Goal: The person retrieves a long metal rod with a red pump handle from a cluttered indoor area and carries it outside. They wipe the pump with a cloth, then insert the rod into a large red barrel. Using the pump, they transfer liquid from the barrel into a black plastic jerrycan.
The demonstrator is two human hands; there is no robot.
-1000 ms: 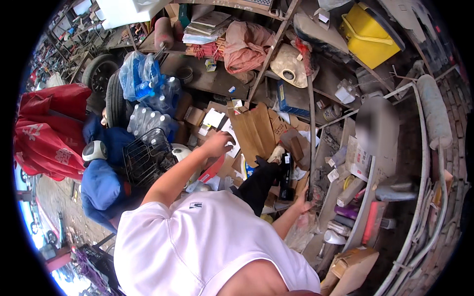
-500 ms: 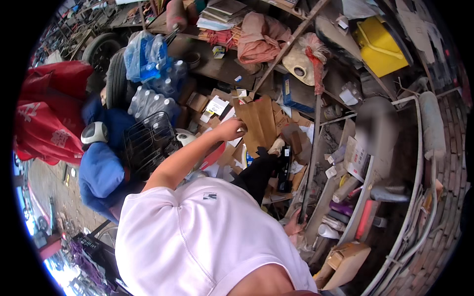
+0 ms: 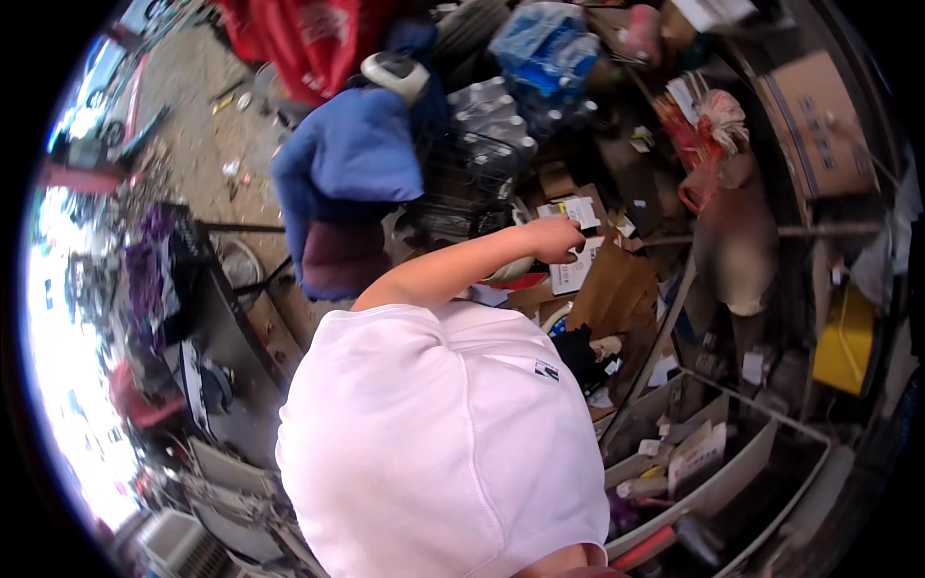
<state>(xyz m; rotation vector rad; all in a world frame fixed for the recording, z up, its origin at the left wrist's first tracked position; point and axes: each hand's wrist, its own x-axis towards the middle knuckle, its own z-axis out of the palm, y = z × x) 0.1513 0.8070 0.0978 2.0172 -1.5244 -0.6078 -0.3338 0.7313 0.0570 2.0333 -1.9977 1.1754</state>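
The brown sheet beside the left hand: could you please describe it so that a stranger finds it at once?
Start at the big white shirt and follow the bare arm to the left hand. Just below and to the right of that hand, in the picture, lies the brown sheet. Its wide brown face sets it apart from the dark-printed white panel at its left.

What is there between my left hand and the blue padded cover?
In the head view, a black wire basket lies between your left hand and the blue padded cover; it looks dark and blurred.
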